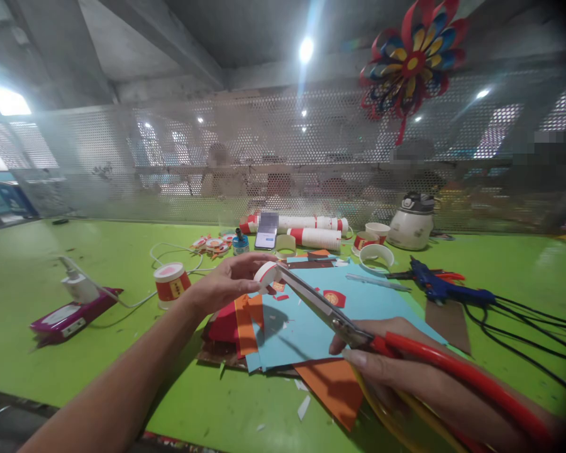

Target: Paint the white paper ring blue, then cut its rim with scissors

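My left hand (229,275) is closed on a short white paper-cup piece (265,275) with a red line along it, pinched between thumb and fingers above the paper. My right hand (387,358) grips a pair of scissors (346,328) with red handles, its fingers partly hidden by them. The blades point up and left, and their tips meet the cup piece; whether they bite into it I cannot tell. Below lies light blue paper (382,308) with red and gold cut-outs (334,298) and white scraps. An orange sheet (337,390) sticks out under its front edge.
A blue glue gun (438,286) with black cables lies at right. A red and white paper cup (172,284) and a purple power strip (70,322) stand left. Behind are a phone (266,231), stacked cups (314,238), a cut cup ring (377,257) and a white bottle (411,225).
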`<action>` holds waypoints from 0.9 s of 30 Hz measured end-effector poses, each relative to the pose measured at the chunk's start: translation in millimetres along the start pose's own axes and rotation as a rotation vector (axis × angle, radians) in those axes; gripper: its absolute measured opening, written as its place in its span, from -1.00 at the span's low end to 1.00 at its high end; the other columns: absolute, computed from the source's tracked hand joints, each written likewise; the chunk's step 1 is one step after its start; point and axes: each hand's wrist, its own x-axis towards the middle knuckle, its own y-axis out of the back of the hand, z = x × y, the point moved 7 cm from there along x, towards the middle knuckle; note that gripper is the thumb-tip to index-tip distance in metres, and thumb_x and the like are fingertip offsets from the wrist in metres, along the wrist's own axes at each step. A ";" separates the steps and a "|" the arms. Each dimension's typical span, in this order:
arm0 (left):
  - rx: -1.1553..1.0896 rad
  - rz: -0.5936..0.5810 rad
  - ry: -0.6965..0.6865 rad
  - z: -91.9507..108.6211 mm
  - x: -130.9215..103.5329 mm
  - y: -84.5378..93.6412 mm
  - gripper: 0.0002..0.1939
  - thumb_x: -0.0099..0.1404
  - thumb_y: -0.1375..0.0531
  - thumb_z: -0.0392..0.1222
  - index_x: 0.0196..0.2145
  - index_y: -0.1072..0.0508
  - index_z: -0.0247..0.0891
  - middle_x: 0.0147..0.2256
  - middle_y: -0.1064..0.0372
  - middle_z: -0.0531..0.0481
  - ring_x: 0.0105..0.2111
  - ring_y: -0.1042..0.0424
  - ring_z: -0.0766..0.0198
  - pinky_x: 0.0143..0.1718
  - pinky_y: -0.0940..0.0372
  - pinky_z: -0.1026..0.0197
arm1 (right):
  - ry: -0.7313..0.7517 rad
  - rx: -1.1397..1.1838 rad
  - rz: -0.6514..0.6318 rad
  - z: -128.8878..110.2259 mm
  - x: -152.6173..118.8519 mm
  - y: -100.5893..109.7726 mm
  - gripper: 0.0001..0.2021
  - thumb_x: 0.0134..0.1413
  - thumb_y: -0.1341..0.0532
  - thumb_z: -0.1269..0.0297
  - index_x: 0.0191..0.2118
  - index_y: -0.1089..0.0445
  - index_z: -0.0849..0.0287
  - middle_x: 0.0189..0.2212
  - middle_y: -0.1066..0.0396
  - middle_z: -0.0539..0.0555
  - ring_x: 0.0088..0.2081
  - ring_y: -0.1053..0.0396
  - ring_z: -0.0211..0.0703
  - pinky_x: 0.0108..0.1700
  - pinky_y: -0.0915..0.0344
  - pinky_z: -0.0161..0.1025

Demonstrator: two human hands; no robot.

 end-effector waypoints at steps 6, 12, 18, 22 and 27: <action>0.010 -0.001 0.001 1.1 -0.2 -1.5 -0.52 0.16 -0.40 -0.25 0.06 -0.52 -0.23 -0.05 -0.54 -0.18 -0.09 -0.51 0.15 0.01 -0.36 0.14 | -0.112 -0.054 0.064 -24.9 6.1 0.7 -0.72 0.17 -0.26 0.01 -0.42 -0.44 0.10 -0.46 -0.39 0.03 -0.40 -0.33 -0.15 -0.32 -0.30 -0.22; 0.005 -0.021 0.009 0.4 -0.6 -3.4 -0.52 0.17 -0.38 -0.28 0.07 -0.51 -0.24 -0.02 -0.52 -0.22 -0.05 -0.49 0.09 -0.03 -0.40 0.11 | -0.081 -0.161 -0.013 -55.3 14.7 -14.0 -0.56 0.24 -0.16 -0.03 -0.56 -0.23 0.13 -0.57 -0.25 -0.06 -0.47 -0.23 -0.24 -0.34 -0.20 -0.26; 0.001 -0.001 0.018 -1.4 -0.7 -2.3 -0.50 0.15 -0.40 -0.25 0.07 -0.51 -0.25 -0.01 -0.51 -0.24 -0.05 -0.49 0.09 -0.03 -0.40 0.10 | -0.105 -0.140 -0.013 -57.8 16.1 -15.8 -0.50 0.20 -0.17 -0.11 -0.61 -0.21 0.14 -0.57 -0.22 -0.04 -0.50 -0.22 -0.26 -0.37 -0.19 -0.27; 0.009 -0.005 0.030 -3.4 -1.3 -1.5 -0.49 0.16 -0.41 -0.23 0.08 -0.50 -0.26 -0.01 -0.51 -0.24 -0.04 -0.49 0.09 0.00 -0.38 0.11 | -0.111 -0.065 0.032 -53.1 15.2 -15.4 -0.49 0.17 -0.21 -0.10 -0.63 -0.19 0.16 -0.56 -0.22 -0.03 -0.48 -0.23 -0.28 -0.36 -0.20 -0.30; 0.009 -0.016 0.026 -4.2 -1.5 -0.5 -0.50 0.17 -0.39 -0.24 0.08 -0.50 -0.25 -0.03 -0.52 -0.23 -0.04 -0.50 0.08 -0.02 -0.39 0.13 | -0.164 -0.014 0.031 -50.2 12.9 -16.5 -0.47 0.13 -0.20 -0.17 -0.63 -0.19 0.15 -0.62 -0.20 -0.05 -0.57 -0.16 -0.32 -0.41 -0.22 -0.29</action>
